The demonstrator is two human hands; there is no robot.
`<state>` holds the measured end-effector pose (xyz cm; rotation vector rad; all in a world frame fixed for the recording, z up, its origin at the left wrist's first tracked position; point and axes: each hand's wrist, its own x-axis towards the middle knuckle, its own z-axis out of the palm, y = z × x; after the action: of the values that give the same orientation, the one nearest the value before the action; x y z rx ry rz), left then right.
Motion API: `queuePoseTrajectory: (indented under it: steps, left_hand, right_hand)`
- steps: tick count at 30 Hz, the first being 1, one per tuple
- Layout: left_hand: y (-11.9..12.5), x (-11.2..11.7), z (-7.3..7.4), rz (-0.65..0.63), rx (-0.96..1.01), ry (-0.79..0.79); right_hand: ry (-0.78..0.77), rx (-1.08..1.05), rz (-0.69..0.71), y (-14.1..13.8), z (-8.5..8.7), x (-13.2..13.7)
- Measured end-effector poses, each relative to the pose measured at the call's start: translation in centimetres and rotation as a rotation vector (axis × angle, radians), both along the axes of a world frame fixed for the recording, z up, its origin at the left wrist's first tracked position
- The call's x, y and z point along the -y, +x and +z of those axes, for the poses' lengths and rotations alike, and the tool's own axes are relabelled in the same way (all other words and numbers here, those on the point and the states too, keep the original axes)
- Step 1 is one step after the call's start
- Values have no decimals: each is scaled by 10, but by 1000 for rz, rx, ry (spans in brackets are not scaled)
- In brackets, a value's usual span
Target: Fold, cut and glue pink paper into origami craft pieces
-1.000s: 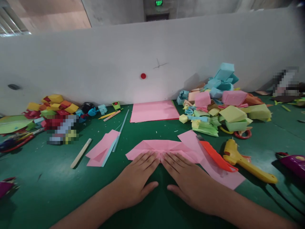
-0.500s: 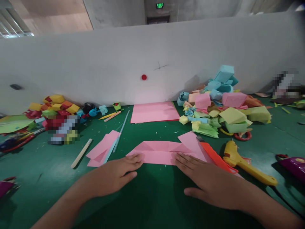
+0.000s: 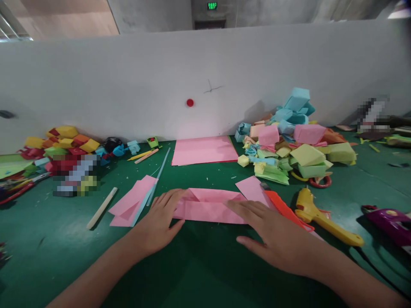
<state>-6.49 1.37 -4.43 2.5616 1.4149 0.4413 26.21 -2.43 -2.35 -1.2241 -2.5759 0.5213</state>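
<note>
A folded strip of pink paper [image 3: 208, 211] lies on the green table in front of me, with its upper flap partly raised. My left hand [image 3: 163, 218] rests at the paper's left end, fingers stretched over the corner and thumb apart. At the other end, my right hand [image 3: 269, 231] has its fingertips on the paper, the thumb held away. Neither hand grips anything. Just beyond my right fingers lie another pink sheet [image 3: 252, 188] and an orange utility knife [image 3: 284, 209]. Left of my left hand are pink paper pieces [image 3: 133, 203] with a pale blue strip [image 3: 144, 204].
A yellow glue gun [image 3: 324, 218] with a black cord lies at right, near a purple tool [image 3: 387, 224]. Folded paper shapes [image 3: 308, 154] are heaped behind it. A pink sheet stack [image 3: 204, 149] lies by the white partition [image 3: 128, 85]. A pale stick [image 3: 102, 208] rests at left.
My left hand has shifted up and left over the paper's corner. My right fingers have moved slightly inward and up. The paper's top flap now stands more open. The view has swung slightly right.
</note>
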Motion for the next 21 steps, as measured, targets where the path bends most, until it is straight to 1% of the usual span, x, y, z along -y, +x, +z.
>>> queuePoseTrajectory:
  steps: [5, 8, 10, 11, 13, 15, 18, 21]
  left_hand:
    - [6, 1, 0, 46, 46, -64]
    - [6, 0, 1, 41, 120, -43]
    - [6, 0, 2, -8, 164, -37]
    - [6, 0, 3, -57, 173, -37]
    - [7, 0, 5, -177, 167, -35]
    - [7, 0, 8, -266, 166, -39]
    - [8, 1, 11, -294, 181, -72]
    - [8, 1, 13, -308, 195, -97]
  right_hand:
    - [6, -58, -41, 0, -1, 1]
    - [65, -183, -87, 0, 3, 1]
    - [91, -313, -151, 2, 6, -1]
    - [92, -378, -182, 4, 7, -2]
    - [59, -481, -232, 8, 9, -5]
    - [16, -533, -267, 11, 9, -9]
    - [-4, -529, -307, 12, 6, -14]
    - [19, -443, -305, 10, 2, -17]
